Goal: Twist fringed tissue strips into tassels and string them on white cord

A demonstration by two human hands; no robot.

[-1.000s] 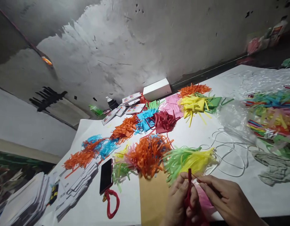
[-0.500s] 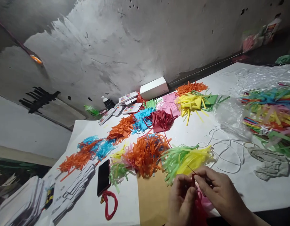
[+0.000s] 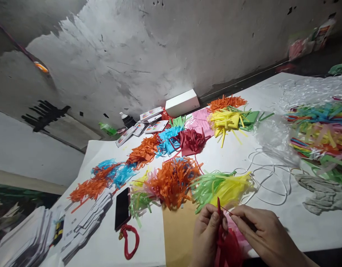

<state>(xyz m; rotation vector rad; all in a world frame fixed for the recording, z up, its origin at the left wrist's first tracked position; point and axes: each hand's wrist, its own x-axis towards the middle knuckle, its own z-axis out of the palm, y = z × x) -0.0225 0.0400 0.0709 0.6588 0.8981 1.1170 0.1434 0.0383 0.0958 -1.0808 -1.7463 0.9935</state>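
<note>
White paper-covered desk [image 3: 271, 222] against a rough grey plaster wall [image 3: 159, 55]; dim room. Bundles of cut paper strips spread across the desk: an orange fringed bundle [image 3: 173, 180] mid-desk, a green-and-yellow fringed bundle [image 3: 223, 185] just beyond the hands, a dark red bundle [image 3: 191, 141] and a white cardboard box [image 3: 182, 103] toward the far edge. Black phone [image 3: 122, 208] near the near-left edge. At the near edge, left hand [image 3: 209, 233], grip clamped on a narrow red paper strip [image 3: 219, 207]: long axis upright, tip pointing toward the far edge. Right hand [image 3: 264, 235], grip pinched together on a thin dark needle-like tool [image 3: 229, 211], its tip touching the strip.
</note>
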